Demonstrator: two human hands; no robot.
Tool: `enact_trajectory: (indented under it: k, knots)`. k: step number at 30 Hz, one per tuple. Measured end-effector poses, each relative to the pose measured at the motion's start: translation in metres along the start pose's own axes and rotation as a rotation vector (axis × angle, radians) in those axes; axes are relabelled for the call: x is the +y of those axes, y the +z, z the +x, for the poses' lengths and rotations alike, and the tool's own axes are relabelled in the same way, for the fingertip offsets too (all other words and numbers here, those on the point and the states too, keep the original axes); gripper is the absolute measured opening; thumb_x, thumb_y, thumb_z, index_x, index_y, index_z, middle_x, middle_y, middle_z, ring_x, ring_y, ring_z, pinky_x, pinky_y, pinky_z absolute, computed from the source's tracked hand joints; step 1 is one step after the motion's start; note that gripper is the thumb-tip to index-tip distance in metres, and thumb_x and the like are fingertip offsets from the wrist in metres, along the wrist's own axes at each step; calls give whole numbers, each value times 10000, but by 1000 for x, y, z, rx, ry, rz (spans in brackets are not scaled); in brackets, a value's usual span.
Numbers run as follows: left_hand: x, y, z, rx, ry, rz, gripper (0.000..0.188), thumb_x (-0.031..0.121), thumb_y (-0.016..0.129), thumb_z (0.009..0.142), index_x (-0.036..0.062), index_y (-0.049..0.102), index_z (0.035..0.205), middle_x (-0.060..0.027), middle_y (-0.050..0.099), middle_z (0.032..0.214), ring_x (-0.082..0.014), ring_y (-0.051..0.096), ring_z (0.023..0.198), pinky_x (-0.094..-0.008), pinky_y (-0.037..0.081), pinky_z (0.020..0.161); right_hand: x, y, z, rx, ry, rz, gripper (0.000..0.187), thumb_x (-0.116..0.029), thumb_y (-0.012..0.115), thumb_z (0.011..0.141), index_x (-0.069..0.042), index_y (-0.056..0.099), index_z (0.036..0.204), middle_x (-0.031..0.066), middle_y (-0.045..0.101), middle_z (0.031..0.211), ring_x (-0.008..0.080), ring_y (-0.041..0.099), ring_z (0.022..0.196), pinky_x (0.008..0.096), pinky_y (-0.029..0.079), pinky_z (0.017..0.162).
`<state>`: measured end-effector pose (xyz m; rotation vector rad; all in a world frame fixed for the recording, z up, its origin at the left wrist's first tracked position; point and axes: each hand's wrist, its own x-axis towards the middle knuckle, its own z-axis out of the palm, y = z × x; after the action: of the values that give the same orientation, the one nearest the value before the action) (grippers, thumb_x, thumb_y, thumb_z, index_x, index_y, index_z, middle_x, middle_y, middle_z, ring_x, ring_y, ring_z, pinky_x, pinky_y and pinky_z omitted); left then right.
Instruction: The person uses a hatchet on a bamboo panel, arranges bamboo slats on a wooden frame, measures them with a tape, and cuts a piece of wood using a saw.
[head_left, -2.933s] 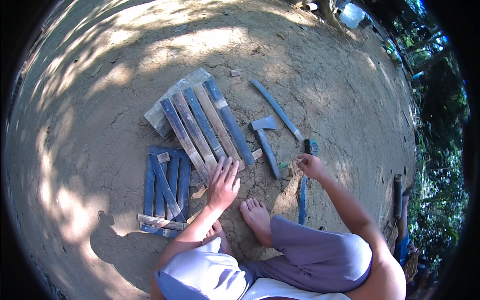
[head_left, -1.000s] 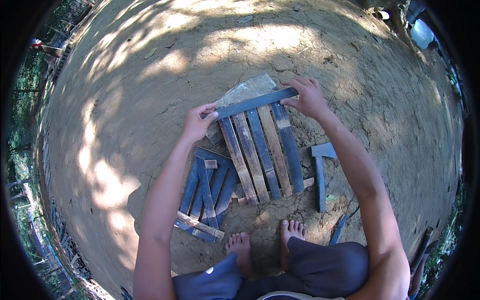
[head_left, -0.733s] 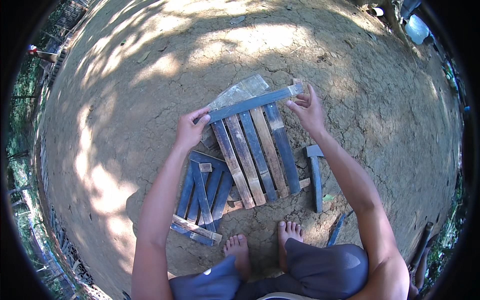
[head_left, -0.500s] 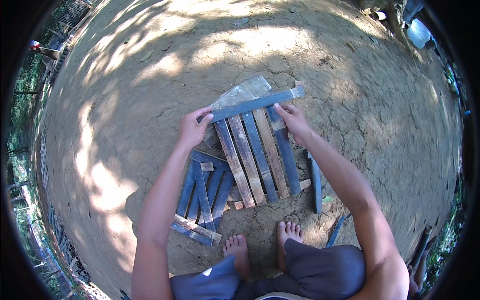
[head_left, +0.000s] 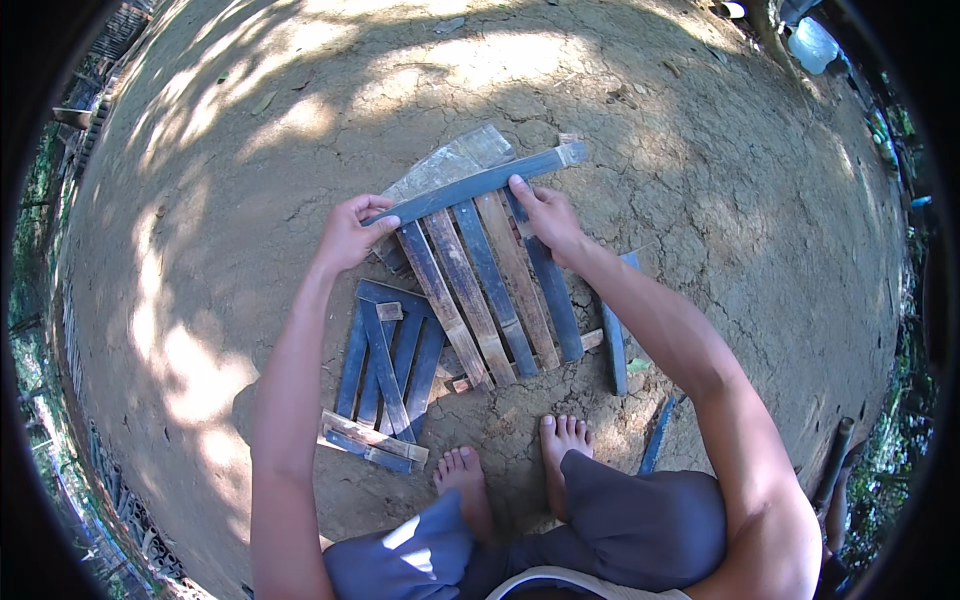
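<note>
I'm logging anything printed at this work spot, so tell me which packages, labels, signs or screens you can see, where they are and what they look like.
No labels, signs or screens show.
Pale translucent plastic container: top right edge of the dirt yard, rounded, too small to tell more.
Grey flat sheet: under the blue and brown wooden slats, creased, no print visible.

Weathered wooden slats [head_left: 490, 280] (matt, worn blue paint) lie on cracked, dry earth [head_left: 700, 170].
</note>
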<state>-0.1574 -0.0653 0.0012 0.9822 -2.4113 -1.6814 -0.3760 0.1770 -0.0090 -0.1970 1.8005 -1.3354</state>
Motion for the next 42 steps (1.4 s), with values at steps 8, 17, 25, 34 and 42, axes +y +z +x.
enact_trajectory:
  k: [8, 17, 25, 34, 42]
  knots:
    - [42, -18, -18, -194, 4, -54, 263, 88, 744, 952, 22, 625, 1178, -17, 712, 986, -67, 631, 889, -245, 512, 752, 21, -37, -18, 10, -292, -193, 598, -536, 629, 1010, 32, 685, 1190, 128, 730, 1033, 199, 687, 935, 374, 546, 820]
    - [10, -17, -48, -106, -4, -173, 215, 85, 706, 981, 19, 619, 1166, -30, 702, 991, -87, 643, 885, -260, 531, 768, 116, -152, -119, 48, -56, -1170, 885, -531, 773, 854, -164, 395, 1565, 184, 737, 1128, 398, 693, 1058, 497, 539, 945]
    - [4, -14, -50, -68, 14, -207, 211, 97, 702, 988, 21, 619, 1166, -27, 695, 1001, -88, 641, 874, -254, 543, 791, 129, -175, -129, 28, -59, -1256, 993, -382, 811, 808, -171, 275, 1617, 215, 736, 1043, 429, 689, 1017, 514, 545, 913]
    - [11, -15, -71, -83, 70, -150, 220, 124, 689, 1003, 38, 612, 1191, -19, 686, 1055, -80, 635, 942, -251, 530, 834, 120, -218, -145, 137, -167, -1388, 930, -217, 806, 817, -230, 302, 1599, 234, 672, 1121, 431, 668, 1061, 511, 542, 935]
    - [20, -25, -80, -61, 117, -126, 235, 129, 687, 1006, 27, 607, 1202, -19, 687, 1028, -82, 639, 934, -251, 531, 827, 103, -143, -116, 75, -439, -910, 766, -384, 687, 975, -102, 337, 1595, 265, 645, 1309, 366, 635, 1235, 458, 492, 1068]
